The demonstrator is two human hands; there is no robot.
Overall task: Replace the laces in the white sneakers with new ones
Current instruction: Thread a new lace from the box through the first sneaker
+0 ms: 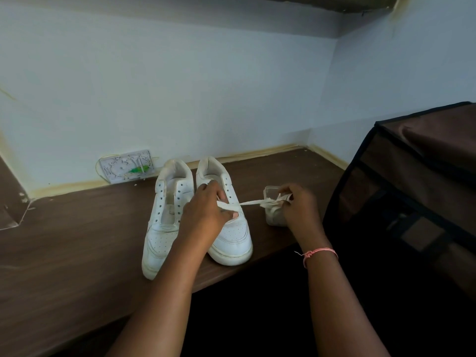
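The head view shows two white sneakers (177,217) side by side on the brown desk (77,253), their eyelets bare of laces; the left hand (206,212) hovers over the right-hand shoe with its grip pinched on one end of a white lace (247,203), while the right hand (298,204) has its grip curled round the rest of the lace, bunched at a small clear container (273,210) just beside that shoe. The step in hand seems to be drawing out a new lace; the next move likely calls for freeing its tip and feeding it through the lowest eyelets near the toe.
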